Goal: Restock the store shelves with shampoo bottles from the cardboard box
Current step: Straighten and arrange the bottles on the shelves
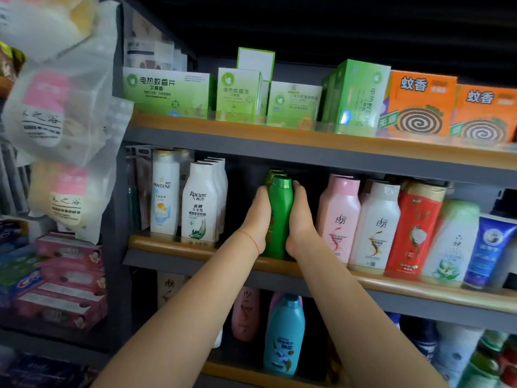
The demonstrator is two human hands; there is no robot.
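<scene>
On middle shelf (195, 246), hands apparently clasp green bottle (279, 214).

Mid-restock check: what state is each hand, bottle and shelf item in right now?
Green bottle: upright on middle shelf, held from both sides.
Left hand: grip on bottle's left side.
Right hand: grip on its right side.
Pink bottle: upright, capped.
Teal bottle: upright, shelf below.

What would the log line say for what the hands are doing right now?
hands: left hand and right hand clasp green bottle | place: middle shelf | neighbours: white bottle, pink bottle
</scene>
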